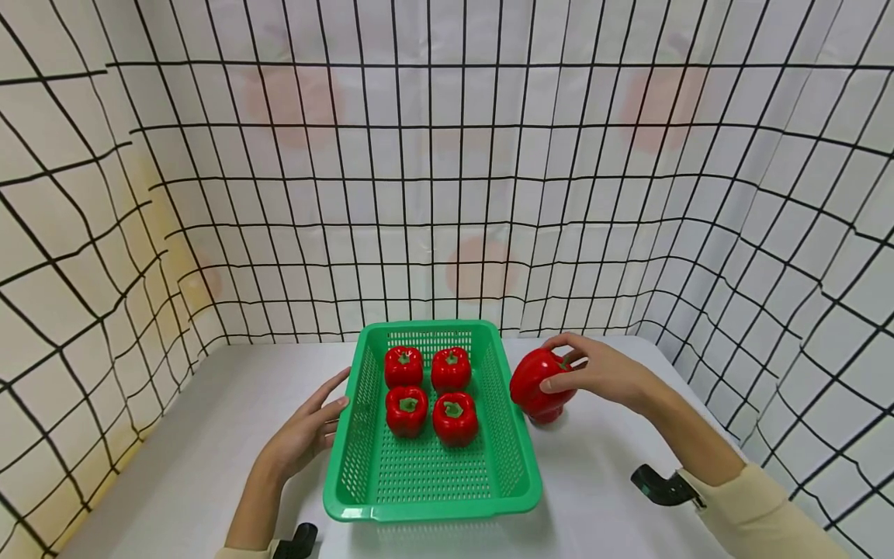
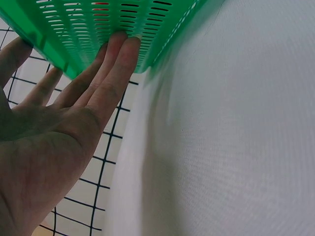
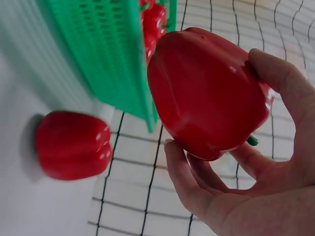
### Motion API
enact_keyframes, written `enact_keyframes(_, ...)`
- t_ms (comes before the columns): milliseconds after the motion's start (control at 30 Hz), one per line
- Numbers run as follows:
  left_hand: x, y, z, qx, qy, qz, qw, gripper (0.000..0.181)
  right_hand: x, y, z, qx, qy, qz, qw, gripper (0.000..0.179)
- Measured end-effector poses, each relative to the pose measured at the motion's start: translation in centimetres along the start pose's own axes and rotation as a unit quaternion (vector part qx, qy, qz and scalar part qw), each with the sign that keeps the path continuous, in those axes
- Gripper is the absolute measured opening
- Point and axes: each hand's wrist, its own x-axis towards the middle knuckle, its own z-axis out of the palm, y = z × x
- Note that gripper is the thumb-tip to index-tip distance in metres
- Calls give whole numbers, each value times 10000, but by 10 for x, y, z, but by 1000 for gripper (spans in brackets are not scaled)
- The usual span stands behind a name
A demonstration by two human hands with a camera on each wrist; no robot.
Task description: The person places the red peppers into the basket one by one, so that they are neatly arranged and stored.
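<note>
My right hand (image 1: pixel 606 374) grips a red bell pepper (image 1: pixel 538 380) between thumb and fingers, just off the right side of a green plastic basket (image 1: pixel 433 511). In the right wrist view this held pepper (image 3: pixel 209 93) is above the table, tilted, with its green stem toward the palm. A second red pepper (image 3: pixel 74 145) rests on the table below it, largely hidden in the head view. Straight fingers of my left hand (image 1: pixel 296 439) touch the basket's left side, as the left wrist view shows on its slotted wall (image 2: pixel 98 19). Several red peppers (image 1: pixel 455 419) sit upright inside the basket.
The basket stands on a white table (image 1: pixel 174 435). Black wire grid panels (image 1: pixel 447 186) with white sheeting behind them close off the back and both sides. A dark wrist mount (image 1: pixel 663 487) sits at the right sleeve.
</note>
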Motion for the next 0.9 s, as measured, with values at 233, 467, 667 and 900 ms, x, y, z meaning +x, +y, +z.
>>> enact_keyframes(233,0,1,-1,7,-79,40,10000,65,9,-26,12,-266,172,-215,9993,75)
enact_keyframes(467,0,1,-1,22,-149,81,9999,66,19,-43,28,-286,183,-382,9987,75)
enact_keyframes(667,0,1,0,38,-113,47,9999,65,26,-54,40,-421,169,-430,9980,67)
enact_keyframes(900,0,2,-1,61,-172,65,9998,65,32,-65,56,-477,141,-634,9967,57)
